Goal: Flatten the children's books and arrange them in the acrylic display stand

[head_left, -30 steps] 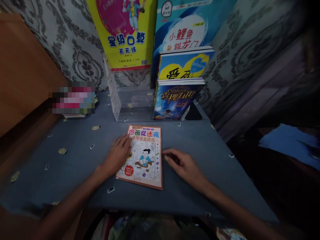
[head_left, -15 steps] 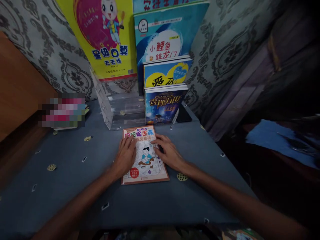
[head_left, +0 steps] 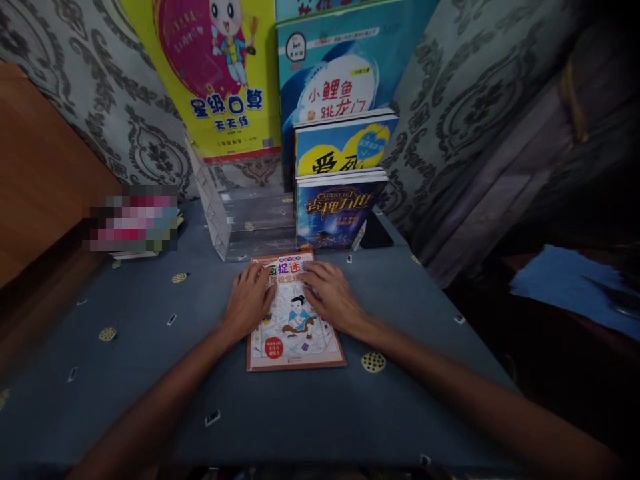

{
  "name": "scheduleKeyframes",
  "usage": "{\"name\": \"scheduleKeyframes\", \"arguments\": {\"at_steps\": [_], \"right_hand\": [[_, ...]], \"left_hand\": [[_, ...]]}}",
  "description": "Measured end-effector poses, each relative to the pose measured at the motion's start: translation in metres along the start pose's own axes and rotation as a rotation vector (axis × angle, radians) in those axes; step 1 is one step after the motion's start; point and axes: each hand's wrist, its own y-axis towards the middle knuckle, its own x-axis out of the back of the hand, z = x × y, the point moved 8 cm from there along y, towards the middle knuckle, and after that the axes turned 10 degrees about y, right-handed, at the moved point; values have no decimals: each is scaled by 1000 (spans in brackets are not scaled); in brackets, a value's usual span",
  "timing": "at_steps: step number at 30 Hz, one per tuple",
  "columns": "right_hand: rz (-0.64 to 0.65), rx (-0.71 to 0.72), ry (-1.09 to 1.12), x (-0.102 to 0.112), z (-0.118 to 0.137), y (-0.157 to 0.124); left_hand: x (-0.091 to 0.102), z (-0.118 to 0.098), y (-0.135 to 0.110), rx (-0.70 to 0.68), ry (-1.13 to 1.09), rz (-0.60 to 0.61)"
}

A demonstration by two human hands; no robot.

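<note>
A thin book [head_left: 299,343] with an orange-brown border and a drawing of a seated figure lies flat, cover up, on the table. On its left edge rests my left hand [head_left: 250,298], fingers stretched out over the cover's upper part. My right hand [head_left: 333,293] lies across the right side, with its fingertips on the coloured title. Both hands are open, palms down, and cover parts of the title. Just behind the book stands a clear acrylic rack [head_left: 260,247].
The rack's right side holds a dark blue book [head_left: 333,210], a yellow-and-blue book [head_left: 345,143] and a teal book [head_left: 345,60]. A tall yellow workbook [head_left: 235,127] stands left. A blurred stack [head_left: 135,223] lies far left, a black flat object [head_left: 377,232] right, blue cloth [head_left: 570,290] beyond.
My right hand has shifted inward and up over the book's title, covering more of it. The whole view has shifted slightly; the book still lies flat.
</note>
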Motion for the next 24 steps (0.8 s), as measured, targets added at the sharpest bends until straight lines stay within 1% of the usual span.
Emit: {"name": "scheduleKeyframes", "arguments": {"at_steps": [5,7,10,12,15,19,24], "right_hand": [[134,189,53,-28,23,34],[155,229,63,-37,26,43],[162,254,62,-42,27,48],[164,241,47,-42,24,48],[165,183,19,-37,16,47],[151,92,7,-29,-2,43],[114,9,2,-13,-25,32]], "left_hand": [[-2,5,3,-1,67,-36],[-3,6,4,-12,89,-35],[-2,10,7,-40,91,-17],[-2,12,9,-63,85,9],[-1,16,11,-80,96,35],[-1,17,11,-76,102,43],[-2,16,9,-77,92,30]]}}
